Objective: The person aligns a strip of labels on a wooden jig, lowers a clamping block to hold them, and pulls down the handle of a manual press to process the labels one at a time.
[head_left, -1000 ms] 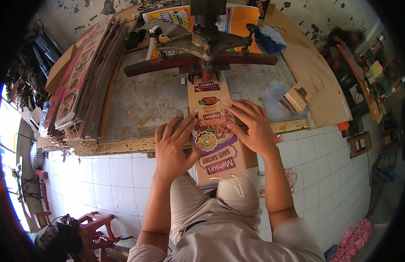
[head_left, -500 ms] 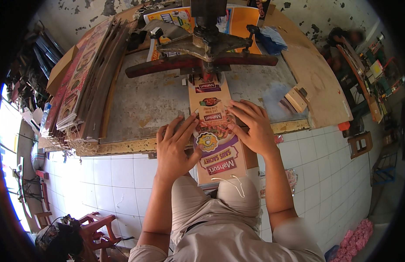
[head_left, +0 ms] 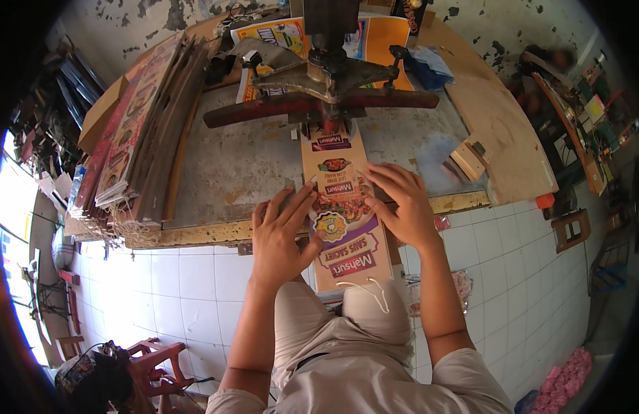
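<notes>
A long, narrow printed cardboard strip (head_left: 347,250) runs from beneath the metal press (head_left: 331,74) toward my lap, overhanging the table's front edge. It carries food pictures and purple banners, and a thin pale cord (head_left: 381,297) loops from its near end. My left hand (head_left: 281,238) rests along the strip's left edge, fingers spread and thumb on its face. Opposite it, my right hand (head_left: 407,212) lies along the right edge with its fingers outstretched. The strip's far end is hidden under the press.
Stacked printed boards (head_left: 133,131) with cords stand at the left of the worn metal tabletop (head_left: 223,165). A small wooden block (head_left: 466,159) sits at the right, near a brown board (head_left: 495,117). Behind the press lie colourful printed sheets (head_left: 388,48). A red stool (head_left: 157,362) stands on the floor.
</notes>
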Tool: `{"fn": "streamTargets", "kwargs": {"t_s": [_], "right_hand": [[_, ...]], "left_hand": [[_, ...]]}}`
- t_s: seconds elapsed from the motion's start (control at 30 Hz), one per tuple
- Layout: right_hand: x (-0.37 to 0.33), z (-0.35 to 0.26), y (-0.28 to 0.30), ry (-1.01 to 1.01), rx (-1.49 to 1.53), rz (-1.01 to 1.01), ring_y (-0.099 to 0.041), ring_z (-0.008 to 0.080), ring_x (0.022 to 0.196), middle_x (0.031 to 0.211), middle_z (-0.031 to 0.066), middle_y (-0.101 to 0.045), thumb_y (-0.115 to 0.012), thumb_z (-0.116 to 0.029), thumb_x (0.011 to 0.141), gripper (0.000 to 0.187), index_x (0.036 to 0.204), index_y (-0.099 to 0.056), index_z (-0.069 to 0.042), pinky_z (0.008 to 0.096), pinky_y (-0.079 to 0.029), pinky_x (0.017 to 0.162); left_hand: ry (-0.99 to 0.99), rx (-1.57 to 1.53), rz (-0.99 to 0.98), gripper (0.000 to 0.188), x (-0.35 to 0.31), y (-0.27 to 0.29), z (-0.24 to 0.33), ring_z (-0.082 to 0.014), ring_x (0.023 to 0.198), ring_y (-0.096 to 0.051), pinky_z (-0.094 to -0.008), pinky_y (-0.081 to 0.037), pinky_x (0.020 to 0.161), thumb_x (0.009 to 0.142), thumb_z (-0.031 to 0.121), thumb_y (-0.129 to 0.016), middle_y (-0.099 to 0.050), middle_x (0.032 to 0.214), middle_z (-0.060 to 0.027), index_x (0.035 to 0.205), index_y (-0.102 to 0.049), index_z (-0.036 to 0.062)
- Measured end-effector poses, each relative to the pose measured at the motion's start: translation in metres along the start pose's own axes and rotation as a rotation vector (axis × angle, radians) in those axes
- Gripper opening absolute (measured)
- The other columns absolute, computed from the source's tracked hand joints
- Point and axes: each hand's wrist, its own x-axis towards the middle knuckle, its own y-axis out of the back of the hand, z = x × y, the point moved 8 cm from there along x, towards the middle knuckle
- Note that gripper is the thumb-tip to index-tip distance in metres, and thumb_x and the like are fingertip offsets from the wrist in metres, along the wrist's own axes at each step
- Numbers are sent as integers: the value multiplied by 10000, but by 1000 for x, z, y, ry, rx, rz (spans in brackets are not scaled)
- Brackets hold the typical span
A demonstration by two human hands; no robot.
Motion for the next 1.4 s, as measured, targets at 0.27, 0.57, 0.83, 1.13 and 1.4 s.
{"fn": "streamTargets", "kwargs": {"t_s": [0.27, 0.57, 0.83, 1.13, 1.4], "right_hand": [[-34, 77, 95, -191, -121, 536, -633, 349, 1362, 1411, 131, -699, -785, -194, 1045, 342, 1366, -754, -79, 523, -478, 1178], [-47, 136, 132, -378, -361, 254, -629, 368, 1345, 1416, 149, -688, -782, -257, 1070, 393, 1414, -737, -72, 483, -482, 1176], [-37, 39, 112, -123, -76, 333, -671, 320, 1345, 1390, 123, -748, -860, -115, 980, 422, 1387, -759, -71, 454, -530, 1151], [-19, -63, 19, 169, 272, -16, -664, 320, 1305, 1405, 94, -721, -944, -112, 831, 582, 1382, -758, -82, 461, -572, 1039], [-20, -31, 38, 99, 132, 81, -636, 352, 1370, 1465, 113, -696, -830, -40, 935, 478, 1402, -732, -66, 491, -522, 1163]], "left_hand": [[-65, -83, 21, 642, -7, 0, -5, -355, 1509, -551, -525, -390, 1225, 979, 370, -724, -631, 1648, -78, 1546, -667, 74], [-616, -1741, 6, 669, -65, 155, 90, -317, 730, -702, -424, -505, 770, 1119, 602, -556, -761, 842, -183, 1118, -826, -11], [-819, -1786, -239, 547, -39, 206, 143, -107, 504, -458, -329, -306, 706, 1173, 534, -523, -617, 664, 27, 1307, -855, 120], [-782, -1826, -229, 568, -39, 205, 145, -103, 498, -454, -329, -298, 703, 1170, 534, -525, -582, 636, 40, 1278, -857, 86], [-855, -1725, 30, 695, -54, 184, 98, -272, 564, -633, -397, -475, 710, 1144, 621, -504, -717, 736, -125, 1072, -816, 4]]}}
